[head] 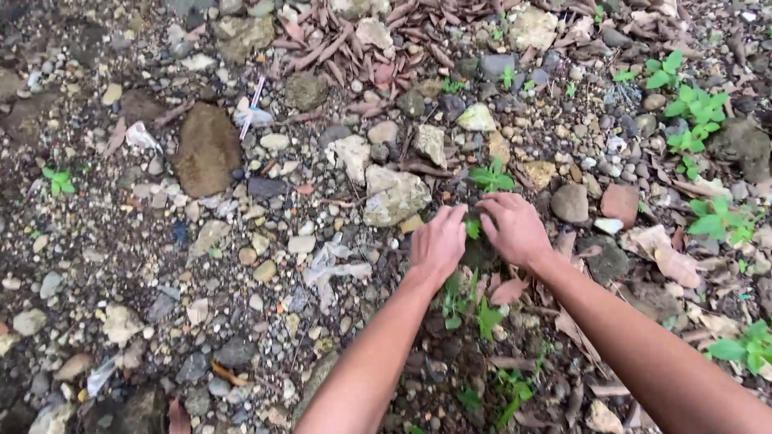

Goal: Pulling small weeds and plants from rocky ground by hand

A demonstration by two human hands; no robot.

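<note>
Both my hands reach down to stony ground around a small green weed (473, 228). My left hand (438, 241) curls its fingers at the plant's left side, and my right hand (512, 228) closes in from the right, fingertips touching the leaves. Whether either hand truly grips the stem is hidden by the fingers. Another leafy sprig (492, 177) stands just beyond my fingertips, and more small weeds (474, 309) grow between my forearms.
A pale angular rock (392, 195) lies just left of the hands, a flat brown stone (207, 149) farther left. Dry leaves (362, 40) pile at the top. Torn plastic scraps (330, 265) lie among pebbles. Green plants (691, 112) grow at the right.
</note>
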